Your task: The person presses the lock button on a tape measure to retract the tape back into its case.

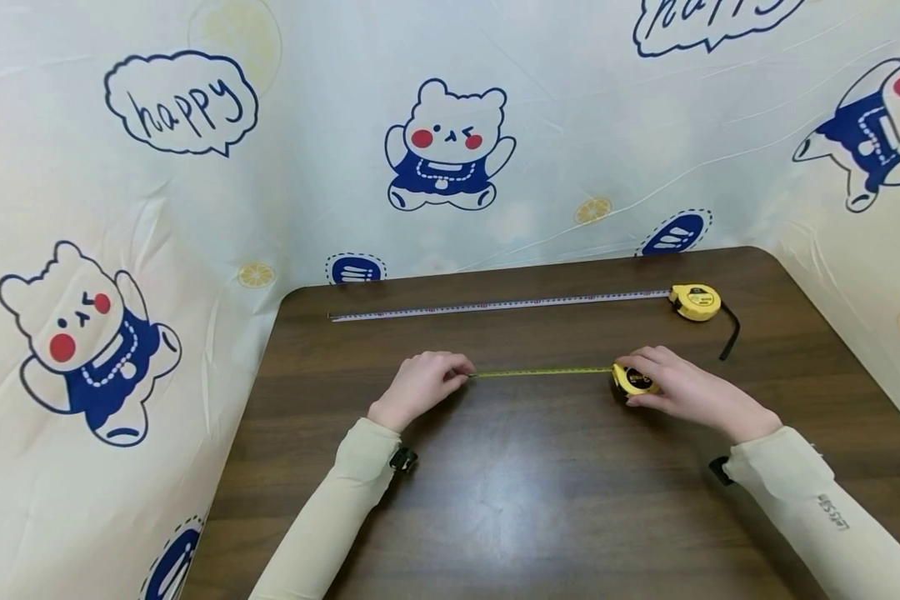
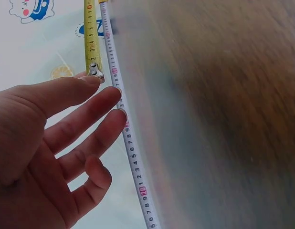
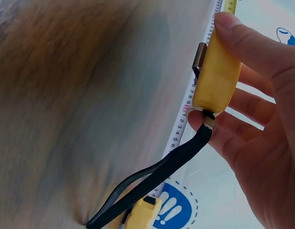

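Note:
My right hand point(image 1: 678, 390) grips the yellow case of a tape measure point(image 1: 633, 382), thumb on one side and fingers on the other. A black wrist strap point(image 3: 171, 160) hangs from that case in the right wrist view. From its mouth a yellow blade point(image 1: 543, 372) runs left, drawn out nearly level over the table. My left hand point(image 1: 423, 385) pinches the blade's metal end hook point(image 2: 94, 70) by the thumb; the index finger is mostly hidden behind it. The other left fingers are loosely bent, holding nothing.
Farther back on the brown wooden table point(image 1: 495, 500) lies a second yellow tape measure point(image 1: 695, 302). Its white blade point(image 1: 495, 306) is extended leftward and its black strap point(image 1: 732, 333) trails right. A printed cloth point(image 1: 330, 167) with bears surrounds the table's back and sides.

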`<state>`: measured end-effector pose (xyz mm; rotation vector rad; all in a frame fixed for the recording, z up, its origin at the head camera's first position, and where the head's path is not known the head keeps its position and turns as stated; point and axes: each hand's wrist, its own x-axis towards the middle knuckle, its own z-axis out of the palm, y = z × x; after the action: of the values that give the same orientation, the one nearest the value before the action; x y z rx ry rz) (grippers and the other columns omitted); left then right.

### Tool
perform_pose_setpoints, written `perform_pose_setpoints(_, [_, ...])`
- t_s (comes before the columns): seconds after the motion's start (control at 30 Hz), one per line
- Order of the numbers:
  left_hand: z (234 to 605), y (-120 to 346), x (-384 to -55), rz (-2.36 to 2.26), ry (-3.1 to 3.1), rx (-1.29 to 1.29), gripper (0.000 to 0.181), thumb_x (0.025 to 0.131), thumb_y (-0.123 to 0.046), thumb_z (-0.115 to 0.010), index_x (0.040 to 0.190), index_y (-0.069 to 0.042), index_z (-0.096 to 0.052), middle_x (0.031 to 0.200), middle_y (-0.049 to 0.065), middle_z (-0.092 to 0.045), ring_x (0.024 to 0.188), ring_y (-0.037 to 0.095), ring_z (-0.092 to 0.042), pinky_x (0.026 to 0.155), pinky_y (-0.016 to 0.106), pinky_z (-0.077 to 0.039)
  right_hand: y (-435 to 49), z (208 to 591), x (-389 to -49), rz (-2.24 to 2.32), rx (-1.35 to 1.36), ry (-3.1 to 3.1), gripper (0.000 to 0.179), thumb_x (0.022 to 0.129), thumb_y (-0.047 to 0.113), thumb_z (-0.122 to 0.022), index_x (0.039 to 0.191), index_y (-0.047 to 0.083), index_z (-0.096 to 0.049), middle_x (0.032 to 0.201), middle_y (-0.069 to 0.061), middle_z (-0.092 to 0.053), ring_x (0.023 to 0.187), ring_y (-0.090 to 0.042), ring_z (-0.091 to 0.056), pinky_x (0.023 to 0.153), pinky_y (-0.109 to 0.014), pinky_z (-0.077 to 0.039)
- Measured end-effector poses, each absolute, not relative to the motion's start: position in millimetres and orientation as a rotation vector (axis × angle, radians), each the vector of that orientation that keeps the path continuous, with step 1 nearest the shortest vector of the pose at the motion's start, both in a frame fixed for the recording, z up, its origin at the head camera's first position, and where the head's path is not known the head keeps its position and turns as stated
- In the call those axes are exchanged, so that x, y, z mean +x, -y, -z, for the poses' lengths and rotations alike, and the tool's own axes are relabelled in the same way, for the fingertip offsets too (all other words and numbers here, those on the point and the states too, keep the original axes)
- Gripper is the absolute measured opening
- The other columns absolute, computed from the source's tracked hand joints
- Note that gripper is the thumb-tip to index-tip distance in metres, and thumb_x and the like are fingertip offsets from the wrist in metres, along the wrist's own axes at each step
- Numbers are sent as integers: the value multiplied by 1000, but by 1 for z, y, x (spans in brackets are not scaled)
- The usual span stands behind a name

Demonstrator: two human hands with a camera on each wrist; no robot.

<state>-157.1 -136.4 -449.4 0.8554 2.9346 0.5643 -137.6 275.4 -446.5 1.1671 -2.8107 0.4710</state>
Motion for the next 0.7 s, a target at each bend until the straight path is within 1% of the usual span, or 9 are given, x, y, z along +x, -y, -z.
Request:
perform_pose_setpoints(0.4, [449,126,-157,-552,-2925,893,14,90,-22,-63,101,-26,-70,96,-13,-67,84,4,-62,71,28,-50,-270,444,-135,-461,1169,2851,58,76,29,-78,124,5,-57,112,-4,-59,98,-15,-52,78,-36,-48])
perform_pose_setpoints(0.7, [451,121,-158,-581,-2953,935,12,90,-21,-63,99,-25,-70,95,-11,-67,82,4,-61,70,28,-51,-262,442,-134,-473,1172,2825,58,76,30,-78,124,5,-57,112,-4,-59,96,-14,-51,77,-34,-48])
